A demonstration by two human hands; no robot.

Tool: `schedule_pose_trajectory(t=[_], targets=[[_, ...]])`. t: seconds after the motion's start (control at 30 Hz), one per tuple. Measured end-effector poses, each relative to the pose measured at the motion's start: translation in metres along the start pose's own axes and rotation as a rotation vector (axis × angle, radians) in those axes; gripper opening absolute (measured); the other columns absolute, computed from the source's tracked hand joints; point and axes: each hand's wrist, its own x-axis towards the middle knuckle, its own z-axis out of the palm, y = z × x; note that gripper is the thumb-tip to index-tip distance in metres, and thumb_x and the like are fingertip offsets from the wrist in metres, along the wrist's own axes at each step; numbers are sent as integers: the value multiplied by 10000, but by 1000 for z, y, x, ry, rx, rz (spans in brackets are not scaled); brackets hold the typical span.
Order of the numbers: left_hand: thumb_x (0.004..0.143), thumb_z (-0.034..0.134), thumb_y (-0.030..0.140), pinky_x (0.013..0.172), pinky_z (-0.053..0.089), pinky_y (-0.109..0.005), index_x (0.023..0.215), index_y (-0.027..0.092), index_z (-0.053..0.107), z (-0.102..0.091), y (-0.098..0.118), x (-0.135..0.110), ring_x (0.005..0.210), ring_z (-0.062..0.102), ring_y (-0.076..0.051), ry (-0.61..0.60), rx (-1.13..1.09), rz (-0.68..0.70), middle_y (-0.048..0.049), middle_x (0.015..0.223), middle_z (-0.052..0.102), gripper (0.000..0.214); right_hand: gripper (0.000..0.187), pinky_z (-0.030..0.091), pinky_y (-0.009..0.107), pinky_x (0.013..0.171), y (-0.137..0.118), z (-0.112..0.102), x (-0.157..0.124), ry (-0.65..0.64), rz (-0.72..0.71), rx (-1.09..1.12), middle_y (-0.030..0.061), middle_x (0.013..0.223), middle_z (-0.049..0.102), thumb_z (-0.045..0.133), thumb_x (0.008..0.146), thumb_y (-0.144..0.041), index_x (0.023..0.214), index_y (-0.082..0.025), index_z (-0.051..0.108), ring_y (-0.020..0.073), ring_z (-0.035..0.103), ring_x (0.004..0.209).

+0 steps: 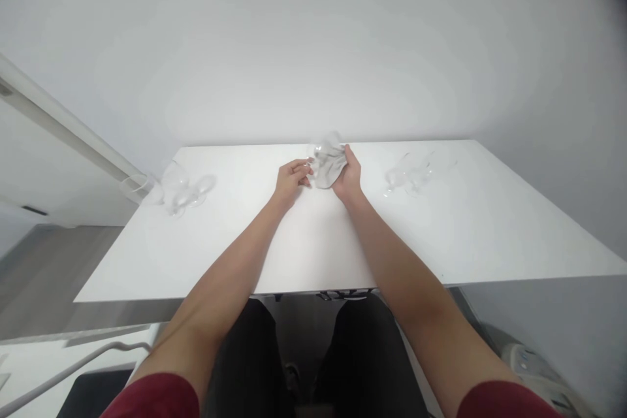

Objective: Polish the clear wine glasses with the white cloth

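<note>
Above the far middle of the white table, my left hand (294,177) has its fingers pinched on a clear wine glass (321,145). My right hand (349,173) grips a light grey cloth (329,168), which is bunched against the glass. The cloth covers much of the glass, and the thin clear part at my left fingertips is blurred. The thumb of my right hand points up along the edge of the cloth.
Several clear stemmed glasses (179,189) stand at the table's left end, near its edge. More clear glasses (411,176) are right of my hands, faint against the white table (490,228). A plain wall (313,46) rises behind the far edge.
</note>
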Motion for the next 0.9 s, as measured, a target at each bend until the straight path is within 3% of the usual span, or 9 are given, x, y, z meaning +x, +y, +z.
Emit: schedule_pose_trajectory(t=[0.07,0.13,0.27,0.4,0.53,0.63,0.7,0.77,0.9], targets=[[773,859,404,515,521,-253,973,128,788,2,1,-1,526,592,-105,-66,-6,-32,-23,717,690,348,490,629,422,804,-5,8,-7,-200,122,40,60,981,739,624,914,-729,1046,-257,625,277,728,985],[795,843,434,454,461,-233,902,118,776,4,2,-3,511,568,-109,-95,-61,-94,-20,650,639,340,507,627,418,782,-8,13,-12,-301,163,61,38,985,748,723,857,-702,1108,-270,636,267,732,932],[772,852,382,407,383,-207,758,117,707,3,10,-6,469,482,-84,-266,-218,-271,-11,603,574,301,547,611,369,733,-12,16,-16,-328,198,-4,-15,897,737,882,740,-649,1073,-295,633,222,720,807],[801,841,396,402,340,-187,808,104,729,3,15,-9,454,438,-71,-433,-252,-308,5,571,535,313,640,612,405,688,-18,15,-18,-369,287,-106,47,724,694,717,758,-880,830,-252,614,291,735,840],[815,822,442,396,385,-230,795,127,722,8,7,-9,424,473,-97,-342,-113,-191,-6,559,585,331,651,624,429,736,-14,19,-22,-342,196,-188,61,762,707,662,798,-893,864,-246,626,307,729,919],[805,805,347,409,397,-238,673,166,639,12,-2,-9,407,502,-108,-197,39,-83,4,510,577,279,599,619,382,842,-3,24,-24,-153,-33,-316,21,941,727,865,723,-723,1036,-269,632,246,702,984],[785,795,271,415,387,-235,638,167,619,14,-3,-10,403,506,-105,-183,96,-56,6,496,577,252,628,609,347,869,2,24,-24,-58,-142,-347,-3,1012,717,938,671,-613,1105,-287,622,208,693,974],[782,804,282,412,384,-239,632,155,632,13,0,-11,410,517,-112,-262,83,-107,-11,504,593,261,574,620,365,809,2,20,-22,-85,-68,-276,6,934,714,885,713,-648,1062,-270,632,221,700,904],[786,851,406,401,385,-232,721,120,695,8,12,-11,425,516,-111,-422,-82,-325,-29,541,612,332,610,608,447,614,-7,11,-19,-271,272,-100,54,625,644,682,765,-842,841,-238,636,316,697,747]])
